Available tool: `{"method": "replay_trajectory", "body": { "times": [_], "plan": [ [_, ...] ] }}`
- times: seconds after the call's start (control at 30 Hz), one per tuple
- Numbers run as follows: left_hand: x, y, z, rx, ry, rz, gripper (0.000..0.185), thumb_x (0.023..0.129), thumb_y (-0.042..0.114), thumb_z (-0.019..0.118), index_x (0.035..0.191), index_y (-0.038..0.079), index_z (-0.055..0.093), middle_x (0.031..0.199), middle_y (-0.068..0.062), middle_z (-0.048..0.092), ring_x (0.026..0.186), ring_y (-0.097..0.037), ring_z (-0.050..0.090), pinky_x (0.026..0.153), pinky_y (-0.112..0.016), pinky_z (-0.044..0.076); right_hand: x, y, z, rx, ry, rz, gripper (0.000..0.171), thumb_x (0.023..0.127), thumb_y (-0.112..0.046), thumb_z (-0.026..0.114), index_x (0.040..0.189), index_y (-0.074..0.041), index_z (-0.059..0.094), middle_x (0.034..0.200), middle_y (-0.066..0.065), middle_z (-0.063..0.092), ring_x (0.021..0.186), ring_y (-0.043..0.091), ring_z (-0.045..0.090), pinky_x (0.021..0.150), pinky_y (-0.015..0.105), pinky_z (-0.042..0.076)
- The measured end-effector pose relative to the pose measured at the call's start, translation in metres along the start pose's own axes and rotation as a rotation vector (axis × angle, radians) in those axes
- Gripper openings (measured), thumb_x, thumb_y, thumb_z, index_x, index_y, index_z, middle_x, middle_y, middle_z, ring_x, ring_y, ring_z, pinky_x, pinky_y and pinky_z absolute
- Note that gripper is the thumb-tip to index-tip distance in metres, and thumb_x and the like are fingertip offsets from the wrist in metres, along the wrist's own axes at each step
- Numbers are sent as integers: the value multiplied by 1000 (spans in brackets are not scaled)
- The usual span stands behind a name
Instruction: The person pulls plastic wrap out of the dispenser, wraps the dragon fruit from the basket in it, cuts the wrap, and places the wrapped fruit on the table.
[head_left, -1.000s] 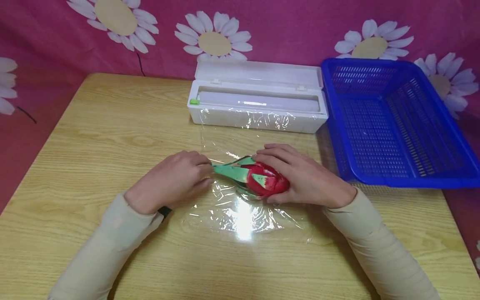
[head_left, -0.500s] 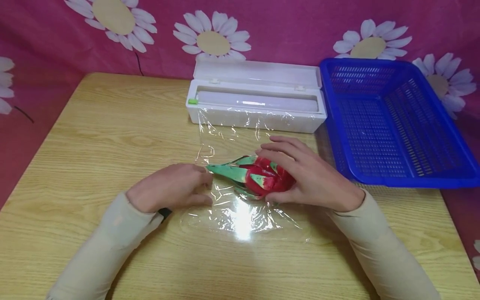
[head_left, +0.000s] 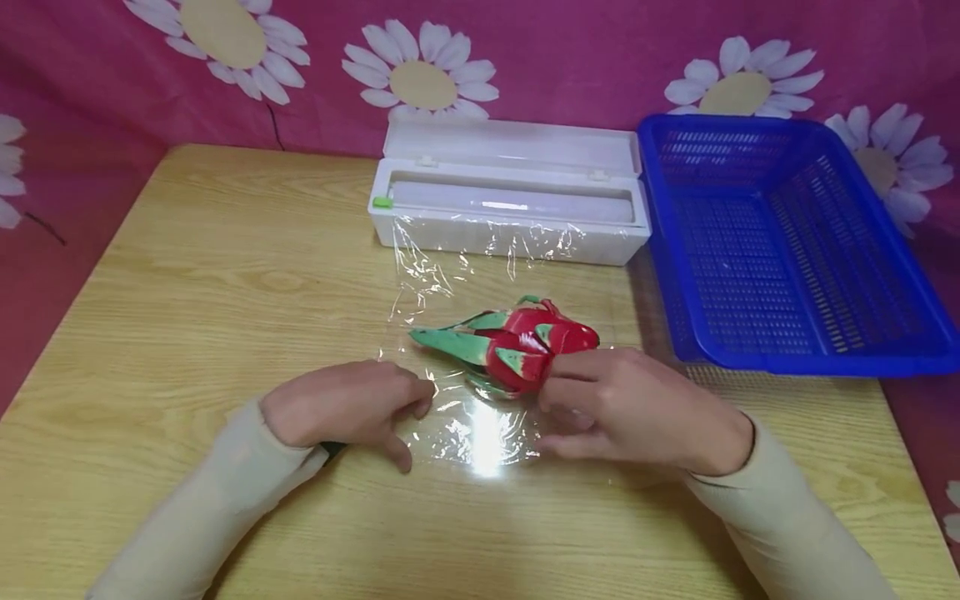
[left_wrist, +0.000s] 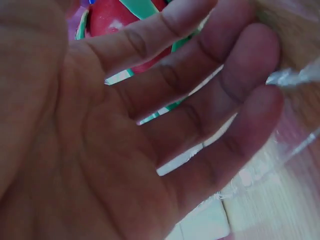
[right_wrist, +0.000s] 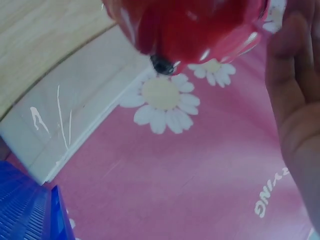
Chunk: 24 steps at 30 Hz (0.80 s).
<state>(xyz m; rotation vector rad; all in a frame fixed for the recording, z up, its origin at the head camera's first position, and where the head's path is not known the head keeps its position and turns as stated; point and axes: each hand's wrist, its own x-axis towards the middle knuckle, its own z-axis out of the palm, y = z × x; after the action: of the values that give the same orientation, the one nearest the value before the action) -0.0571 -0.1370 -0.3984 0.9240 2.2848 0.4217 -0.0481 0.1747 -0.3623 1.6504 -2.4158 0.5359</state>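
A red dragon fruit (head_left: 525, 342) with green leafy scales lies on a clear sheet of cling film (head_left: 427, 279), its green tips toward the left. My left hand (head_left: 352, 404) is over the film's left edge, below those tips, thumb apart from loosely bent fingers. In the left wrist view its palm (left_wrist: 120, 145) shows nothing held, and a crinkled film strand is right at the fingertips. My right hand (head_left: 637, 408) is at the fruit's near right side, fingers bent and thumb spread below. The right wrist view shows the fruit's rounded red end (right_wrist: 200, 30) beside those fingers.
Behind the fruit stands a white cling film dispenser (head_left: 510, 242), lid up, with a roll (head_left: 480, 196) inside and a green slider (head_left: 382, 202) at its left end. The film runs forward from it. A blue plastic basket (head_left: 693, 325) stands at the right.
My right hand has let go of the dragon fruit and moved to its near side. My left hand has left the fruit's green tips, come toward me and spread its thumb. The fruit stays put.
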Motion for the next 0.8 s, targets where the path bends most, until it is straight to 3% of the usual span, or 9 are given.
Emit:
{"method": "replay_trajectory", "body": {
  "times": [0.13, 0.33, 0.47, 0.57, 0.67, 0.8],
  "plan": [
    [-5, -2, 1, 13, -5, -23, 48, 68, 30, 94, 81, 19, 50, 68, 9, 41, 65, -9, 42, 62, -24, 37, -4, -7, 4, -6, -142, 28, 24, 85, -38, 84, 89, -20, 70, 78, -10, 62, 68, 0, 54, 61, 18, 52],
    [-11, 1, 1, 39, -10, -64, 49, 65, 25, 95, 80, 20, 49, 71, 8, 48, 67, -11, 46, 63, -25, 40, -6, -14, 8, 126, -363, 149, 22, 92, -41, 77, 100, -21, 71, 84, -15, 69, 71, -4, 58, 66, 19, 54],
    [-13, 1, 1, 18, -18, -58, 49, 65, 23, 95, 81, 20, 50, 72, 8, 46, 69, -10, 45, 64, -25, 39, -7, -14, 8, 191, -428, 218, 26, 90, -44, 78, 101, -22, 70, 80, -16, 65, 67, -6, 53, 62, 17, 50],
    [-13, 1, 2, 5, -25, -51, 47, 65, 20, 95, 79, 20, 50, 70, 8, 45, 68, -9, 45, 63, -24, 39, -8, -14, 11, 225, -490, 293, 27, 86, -44, 81, 93, -23, 66, 71, -18, 55, 62, -5, 47, 58, 16, 44],
    [-11, 1, 2, 8, -20, -47, 47, 66, 14, 95, 76, 18, 49, 69, 8, 45, 66, -9, 44, 62, -23, 38, -8, -15, 15, 231, -561, 351, 31, 82, -42, 85, 85, -24, 59, 67, -17, 47, 60, -2, 43, 56, 18, 39],
    [-11, 0, 3, 24, -1, -33, 45, 66, 7, 91, 72, 18, 48, 67, 9, 43, 66, -8, 43, 61, -21, 37, -7, -20, 21, 229, -628, 407, 30, 79, -34, 87, 83, -25, 59, 67, -16, 47, 60, 2, 44, 56, 21, 39]
  ]
}}
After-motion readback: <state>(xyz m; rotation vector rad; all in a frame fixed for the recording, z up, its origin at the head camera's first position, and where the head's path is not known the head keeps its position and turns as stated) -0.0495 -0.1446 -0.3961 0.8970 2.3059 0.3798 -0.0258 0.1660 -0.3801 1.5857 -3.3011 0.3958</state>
